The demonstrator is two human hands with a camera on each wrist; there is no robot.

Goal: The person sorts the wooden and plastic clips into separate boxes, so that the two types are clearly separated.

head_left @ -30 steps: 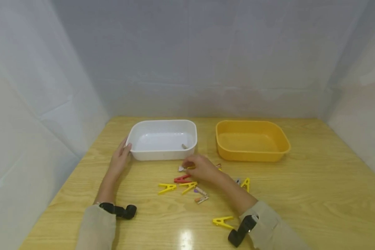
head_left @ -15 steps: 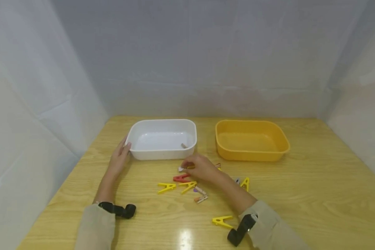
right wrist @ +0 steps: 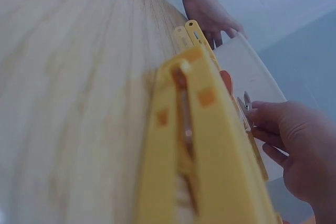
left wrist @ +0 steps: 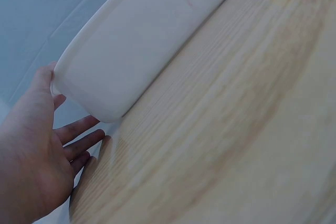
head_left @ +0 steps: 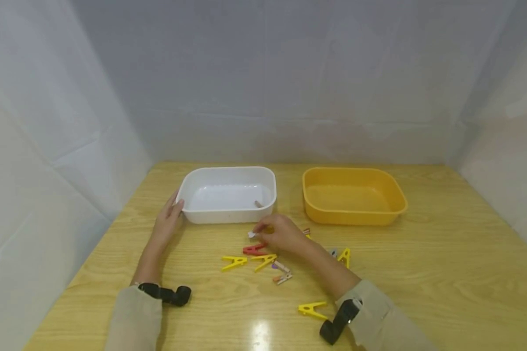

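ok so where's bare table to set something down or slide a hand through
Bare wood lies right of the yellow tub and along the near right edge of the table, also between the left hand and yellow clips. It is crowded around the right hand, before the white tub.

Two tubs (head_left: 228, 195); four yellow clips (head_left: 234, 263); one red clip (head_left: 253, 249).

**Plastic on varnished wood**

The table (head_left: 421, 273) is pale, grained wood with a glossy, light-reflecting finish. The white tub (head_left: 228, 214) and yellow tub (head_left: 355, 217) look like smooth plastic, as do the yellow pegs (head_left: 234, 263). Both sleeves (head_left: 133, 317) are matt beige cloth.
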